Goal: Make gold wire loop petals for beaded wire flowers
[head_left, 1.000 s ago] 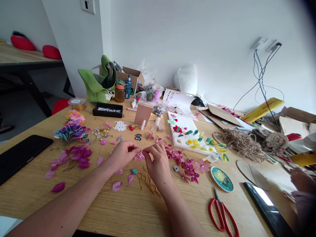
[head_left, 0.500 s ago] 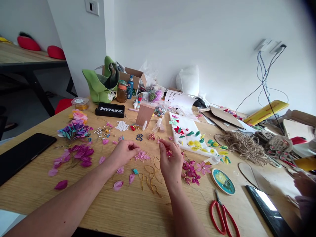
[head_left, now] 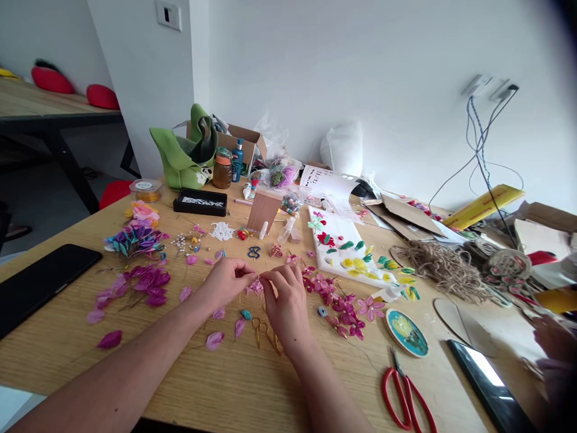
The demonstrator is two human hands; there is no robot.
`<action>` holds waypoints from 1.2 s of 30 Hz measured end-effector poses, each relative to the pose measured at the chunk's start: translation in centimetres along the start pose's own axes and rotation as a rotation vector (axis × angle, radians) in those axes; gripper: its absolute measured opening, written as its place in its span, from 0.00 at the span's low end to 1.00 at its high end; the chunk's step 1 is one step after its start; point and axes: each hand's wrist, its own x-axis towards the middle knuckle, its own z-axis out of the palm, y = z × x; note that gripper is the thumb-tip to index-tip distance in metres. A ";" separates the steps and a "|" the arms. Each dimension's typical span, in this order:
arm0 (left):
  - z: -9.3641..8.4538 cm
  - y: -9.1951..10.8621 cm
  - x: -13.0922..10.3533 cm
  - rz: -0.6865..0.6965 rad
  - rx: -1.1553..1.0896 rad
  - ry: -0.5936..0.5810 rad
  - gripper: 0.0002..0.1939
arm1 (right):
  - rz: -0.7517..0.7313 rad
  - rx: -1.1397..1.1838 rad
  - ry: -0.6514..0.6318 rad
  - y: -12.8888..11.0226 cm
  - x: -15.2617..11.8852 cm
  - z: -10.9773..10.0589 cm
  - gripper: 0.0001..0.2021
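Note:
My left hand (head_left: 229, 280) hovers over the middle of the table, thumb and forefinger pinched together. Facing it, my right hand (head_left: 285, 296) is pinched too, and the fingertips of both nearly meet. What lies between them is too small to make out. Just below the fingertips is a small heap of pink strips (head_left: 255, 288), partly covered by my right hand. Gold hairpin pieces (head_left: 258, 329) and a small turquoise piece (head_left: 246, 314) lie nearer to me. Loose pink petals (head_left: 215, 341) are scattered beside my left forearm. Magenta wire flowers (head_left: 346, 310) spread out right of my right hand.
Red-handled scissors (head_left: 401, 391) and a round painted hoop (head_left: 407, 332) lie at the right. A black phone (head_left: 489, 385) is near another person's hand (head_left: 552, 340). A white board with flowers (head_left: 342, 243), jute twine (head_left: 444, 264) and a green felt bag (head_left: 180, 159) stand farther back.
My right hand has moved left until its fingertips nearly meet those of my left hand. It uncovers magenta flowers and now covers part of the gold pieces. My left hand has barely moved.

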 end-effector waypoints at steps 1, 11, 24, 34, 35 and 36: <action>0.0 0.0 0.0 0.000 0.001 -0.001 0.14 | -0.001 -0.004 -0.004 0.0 0.0 0.0 0.07; 0.2 -0.2 -0.1 0.000 -0.015 -0.046 0.17 | -0.019 -0.056 -0.027 0.2 0.0 0.2 0.08; 0.2 -1.0 0.3 0.061 0.078 -0.054 0.13 | -0.021 -0.099 -0.099 0.4 -0.1 0.2 0.08; 0.3 -1.2 0.1 0.219 0.206 0.059 0.08 | 0.053 0.027 -0.001 0.3 0.3 -0.5 0.06; 0.2 -1.1 0.0 0.233 0.214 0.072 0.08 | 0.084 0.070 0.056 0.4 0.5 -0.9 0.06; 0.1 -1.0 0.0 0.246 0.222 0.085 0.08 | 0.119 0.110 0.124 0.6 0.7 -1.3 0.06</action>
